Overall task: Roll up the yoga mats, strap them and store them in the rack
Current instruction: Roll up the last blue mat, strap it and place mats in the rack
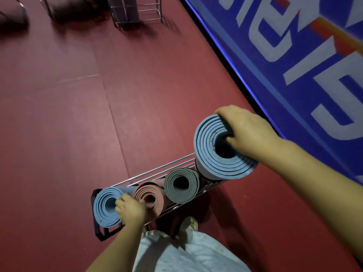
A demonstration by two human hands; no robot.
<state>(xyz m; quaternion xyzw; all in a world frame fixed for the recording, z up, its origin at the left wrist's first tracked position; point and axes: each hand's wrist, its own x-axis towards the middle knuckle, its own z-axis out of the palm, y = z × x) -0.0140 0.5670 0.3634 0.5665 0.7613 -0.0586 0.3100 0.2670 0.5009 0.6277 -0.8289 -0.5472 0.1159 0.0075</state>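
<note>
At the bottom of the view hangs a pale grey garment (186, 252), and past its edge a light shoe (189, 222) stands on the red floor (59, 134). Just beyond, a wire rack (157, 172) sits on the floor with rolled mats standing upright in it, their spiral ends facing up. The left hand (130, 210) rests on top of the small blue mat (106, 207) at the rack's left end, its fingers curled over the rim toward the hollow core. Touching that roll on its right is the pink mat (150, 197), and next to that stands the grey mat (181, 184). A black strap (97, 230) loops around the rack's left corner beside the small blue mat. At the rack's right end, the large blue mat (216, 154) stands higher than the others, its lower part going down into the last space of the rack. The right hand (247, 130) grips its top edge, thumb hooked into the core and fingers wrapped over the outer layers. Farther off to the right runs a blue banner (294, 55) with white lettering. At the far top, a second wire rack (137, 10) stands on the floor, blurred.
</note>
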